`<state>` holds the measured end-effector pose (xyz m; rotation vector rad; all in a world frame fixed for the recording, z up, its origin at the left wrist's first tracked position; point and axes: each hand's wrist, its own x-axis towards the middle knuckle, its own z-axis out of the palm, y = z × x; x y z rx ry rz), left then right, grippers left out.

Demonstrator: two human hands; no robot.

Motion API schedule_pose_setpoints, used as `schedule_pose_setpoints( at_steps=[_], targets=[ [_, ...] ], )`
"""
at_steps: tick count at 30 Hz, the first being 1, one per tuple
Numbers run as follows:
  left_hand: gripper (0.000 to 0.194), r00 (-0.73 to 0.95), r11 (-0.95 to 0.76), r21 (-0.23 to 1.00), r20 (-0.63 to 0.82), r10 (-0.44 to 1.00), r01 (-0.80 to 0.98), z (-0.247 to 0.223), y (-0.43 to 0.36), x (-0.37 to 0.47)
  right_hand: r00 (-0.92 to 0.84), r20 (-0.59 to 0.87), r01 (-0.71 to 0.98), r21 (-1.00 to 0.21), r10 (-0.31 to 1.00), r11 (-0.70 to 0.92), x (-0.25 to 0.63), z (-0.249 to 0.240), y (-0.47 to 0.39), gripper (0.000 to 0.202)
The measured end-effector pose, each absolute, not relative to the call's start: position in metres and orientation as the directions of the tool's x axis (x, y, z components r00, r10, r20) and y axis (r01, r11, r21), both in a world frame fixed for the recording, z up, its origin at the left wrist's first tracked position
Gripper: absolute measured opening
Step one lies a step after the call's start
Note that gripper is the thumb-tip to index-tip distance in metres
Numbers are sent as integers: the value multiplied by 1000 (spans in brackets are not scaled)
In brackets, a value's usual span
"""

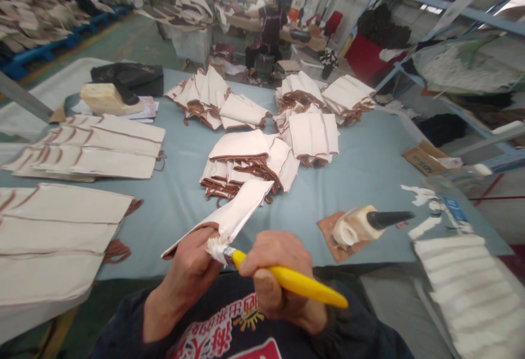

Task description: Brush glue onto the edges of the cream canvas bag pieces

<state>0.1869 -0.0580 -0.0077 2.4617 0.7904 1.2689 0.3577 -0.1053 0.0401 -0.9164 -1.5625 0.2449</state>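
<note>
My left hand (191, 268) is closed around the near end of a cream fabric piece with brown edging (238, 208), which slopes up and away toward the stacks. In my right hand (281, 274) is a paintbrush with a yellow handle (311, 287). Its pale bristles touch or nearly touch the fabric piece beside my left fingers; exactly which I cannot tell. Beyond the held piece lies a pile of similar cream pieces with brown edges (238, 145). To the right, an open cream plastic bottle with a black handle-like end (355, 226) rests on a brown pad (328, 225).
More cream bundles (314, 134) sit on the blue-grey table (373, 178). Flat layered pieces (102, 145) cover its left side. A dark cloth (131, 80) lies at the far left, a striped white stack (463, 282) at the right. A person (270, 25) sits farther back.
</note>
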Motion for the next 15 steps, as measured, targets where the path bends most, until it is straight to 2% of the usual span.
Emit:
schedule_pose_setpoints(
  at_steps=[2,6,10,12,15],
  targets=[
    [31,449,-796,488,658,605,358,-7,-58,187,102,727,400,-655,679,642,359,34,-107,33],
    [31,361,-688,580,588,724,436,-6,-60,189,291,596,426,-781,748,457,378,24,-103,29],
    [31,300,-623,630,550,780,464,-1,-62,191,436,522,334,-850,733,407,392,30,-92,37],
    [29,273,-538,706,464,843,460,3,-62,191,480,491,265,-871,727,414,391,37,-89,40],
    [23,240,-278,890,199,950,361,10,-60,190,472,453,165,-888,757,428,385,43,-89,39]
  ],
)
